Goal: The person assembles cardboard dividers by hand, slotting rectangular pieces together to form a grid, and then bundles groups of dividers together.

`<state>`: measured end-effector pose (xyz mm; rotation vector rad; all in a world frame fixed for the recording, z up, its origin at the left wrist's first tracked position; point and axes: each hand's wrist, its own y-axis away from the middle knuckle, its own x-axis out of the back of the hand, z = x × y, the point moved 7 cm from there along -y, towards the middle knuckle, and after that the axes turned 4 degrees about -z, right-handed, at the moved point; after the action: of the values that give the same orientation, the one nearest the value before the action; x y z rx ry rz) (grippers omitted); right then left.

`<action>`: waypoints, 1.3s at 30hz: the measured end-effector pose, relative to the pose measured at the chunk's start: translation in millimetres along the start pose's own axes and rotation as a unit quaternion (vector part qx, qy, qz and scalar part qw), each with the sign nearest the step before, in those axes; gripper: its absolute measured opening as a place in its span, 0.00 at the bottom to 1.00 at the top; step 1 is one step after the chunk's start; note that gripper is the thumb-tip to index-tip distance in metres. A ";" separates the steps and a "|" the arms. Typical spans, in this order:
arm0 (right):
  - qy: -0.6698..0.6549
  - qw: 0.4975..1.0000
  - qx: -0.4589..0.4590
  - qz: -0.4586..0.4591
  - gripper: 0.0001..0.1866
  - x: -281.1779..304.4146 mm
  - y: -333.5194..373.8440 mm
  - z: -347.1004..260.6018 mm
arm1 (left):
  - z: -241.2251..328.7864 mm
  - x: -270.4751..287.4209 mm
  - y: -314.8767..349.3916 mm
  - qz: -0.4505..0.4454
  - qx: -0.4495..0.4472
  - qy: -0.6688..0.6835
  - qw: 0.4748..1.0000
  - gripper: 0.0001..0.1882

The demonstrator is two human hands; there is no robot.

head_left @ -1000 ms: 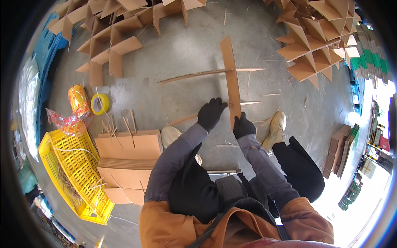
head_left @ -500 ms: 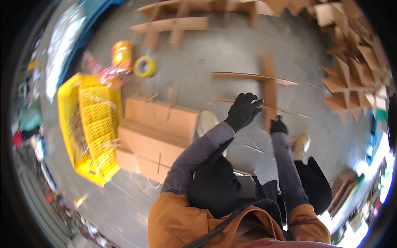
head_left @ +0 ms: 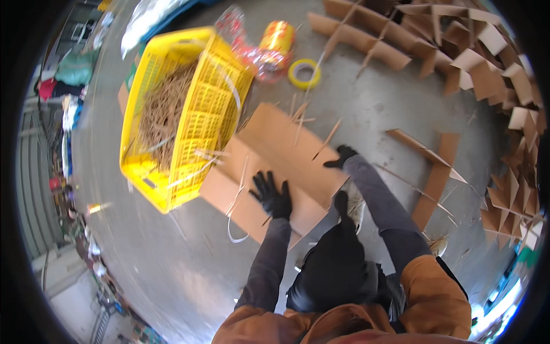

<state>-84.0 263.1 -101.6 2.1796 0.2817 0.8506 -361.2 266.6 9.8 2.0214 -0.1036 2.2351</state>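
Hands [head_left: 272,198] are at cardboard [head_left: 277,136]; a marked yellow roll [head_left: 277,38] is illegible.

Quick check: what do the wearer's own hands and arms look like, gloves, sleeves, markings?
Left hand and right hand both wear black full-finger gloves. Forearms are covered by close-fitting dark grey sleeves, giving way to looser orange-brown sleeves on the upper arms. No cables or markings that I can make out on either arm.

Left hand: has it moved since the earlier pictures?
Yes: the left hand has moved leftward, toward the yellow crate, and is now at the cardboard stack.
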 end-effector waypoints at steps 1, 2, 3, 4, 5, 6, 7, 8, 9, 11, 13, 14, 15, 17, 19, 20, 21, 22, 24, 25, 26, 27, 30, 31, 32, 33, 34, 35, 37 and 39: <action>-0.014 1.000 -0.016 -0.023 0.51 -2.0 -0.1 -4.0 | -0.2 1.7 -1.9 -0.004 0.005 -0.017 1.000 0.31; -0.026 0.997 -0.040 -0.062 0.52 -0.6 -1.5 4.4 | 7.8 5.6 -3.8 0.009 -0.005 0.002 1.000 0.31; -0.048 0.991 -0.047 -0.115 0.51 0.2 -2.7 10.4 | 13.7 9.1 -5.3 0.023 -0.017 0.022 0.999 0.31; -0.018 0.998 -0.026 -0.061 0.50 4.7 2.6 0.5 | 10.4 6.8 -5.2 0.017 -0.013 0.022 1.000 0.31; 0.011 1.000 -0.004 -0.008 0.49 0.3 16.0 -8.2 | 5.0 8.1 -5.1 0.020 -0.007 0.019 1.000 0.31; 0.033 0.997 0.026 0.071 0.46 -6.0 32.1 -21.1 | 0.0 9.1 -6.0 0.022 -0.002 0.017 1.000 0.30; 0.044 0.988 0.068 0.128 0.41 -18.1 56.8 -40.4 | -7.6 8.6 -0.1 0.020 0.006 0.014 1.000 0.30; 0.035 0.986 0.056 0.155 0.39 -26.0 73.7 -50.6 | -7.9 9.5 4.9 0.012 0.012 0.018 1.000 0.30; 0.027 0.980 0.045 0.192 0.36 -24.4 86.7 -59.1 | -3.7 11.4 3.5 0.010 0.014 0.025 1.000 0.30; 0.079 0.979 0.045 0.185 0.31 -25.1 104.1 -77.1 | -2.3 15.8 -3.2 0.010 0.015 0.033 0.999 0.31; 0.162 0.943 0.089 0.277 0.25 -31.9 124.2 -96.8 | -1.4 10.9 -2.0 0.016 0.010 0.032 0.999 0.30; 0.161 0.940 0.095 0.285 0.26 -34.6 121.0 -91.2 | 0.1 11.2 -2.2 0.015 0.011 0.030 0.999 0.30; 0.158 0.938 0.102 0.292 0.27 -36.8 117.2 -85.7 | 1.1 11.5 -2.0 0.015 0.012 0.028 0.999 0.30; 0.074 0.968 0.082 0.225 0.30 -38.2 105.9 -80.7 | -7.0 16.0 -0.4 0.035 0.008 0.017 0.999 0.30; -0.010 0.993 0.049 0.106 0.37 -30.7 81.0 -61.5 | -8.6 16.2 -0.3 0.034 0.008 0.015 0.999 0.30; 0.010 0.998 0.035 0.059 0.40 -13.7 65.3 -48.1 | -0.6 14.4 -2.0 0.038 0.003 0.030 0.999 0.30; 0.028 0.999 0.019 0.009 0.43 -1.8 50.9 -34.7 | 5.2 12.4 -1.7 0.039 -0.001 0.043 0.998 0.30; 0.067 0.996 0.061 0.004 0.46 8.0 38.4 -54.3 | 1.8 15.5 -6.3 0.047 0.001 0.047 0.998 0.30; 0.126 0.990 0.063 -0.008 0.43 17.4 38.0 -68.2 | 2.1 16.8 -13.7 0.059 0.014 0.040 0.997 0.30; 0.144 0.987 0.073 -0.027 0.41 13.6 42.6 -76.7 | -0.5 11.3 -6.1 0.053 0.027 0.030 0.998 0.30; 0.154 0.984 0.087 -0.026 0.38 9.4 55.4 -90.3 | -7.2 14.4 -4.5 0.063 0.035 0.027 0.997 0.30; 0.160 0.981 0.104 -0.019 0.35 8.8 69.9 -109.4 | -14.2 14.6 -1.8 0.049 0.044 0.026 0.998 0.29; 0.232 0.946 0.182 0.134 0.27 4.2 94.5 -131.6 | -3.9 14.3 -10.6 0.036 0.051 0.022 0.998 0.29; 0.222 0.940 0.206 0.155 0.27 1.2 93.6 -137.8 | -7.6 14.1 -10.9 0.036 0.053 0.023 0.998 0.29; 0.229 0.944 0.183 0.155 0.28 -1.1 89.3 -136.4 | -11.0 14.1 -10.0 0.037 0.055 0.022 0.998 0.29; 0.229 0.952 0.176 0.096 0.29 -2.4 79.8 -132.0 | -15.1 14.5 -8.3 0.038 0.058 0.021 0.997 0.29; 0.227 0.957 0.176 0.038 0.31 5.7 66.6 -130.8 | -22.4 20.1 -6.6 0.026 0.065 0.017 0.997 0.29; 0.229 0.958 0.169 -0.022 0.32 13.7 53.8 -118.9 | -27.5 21.3 -2.1 0.025 0.062 0.014 0.998 0.29; 0.259 0.943 0.177 0.112 0.36 77.0 -6.7 -37.3 | 24.3 13.8 -20.5 0.037 0.021 0.067 0.997 0.30; 0.201 0.961 0.155 0.108 0.39 137.7 -31.5 -67.1 | 12.0 9.1 -10.9 0.033 0.034 0.053 0.997 0.30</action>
<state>-22.1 384.6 -25.1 2.3376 0.4021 1.4613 -348.7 276.2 19.8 1.9553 -0.0879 2.4127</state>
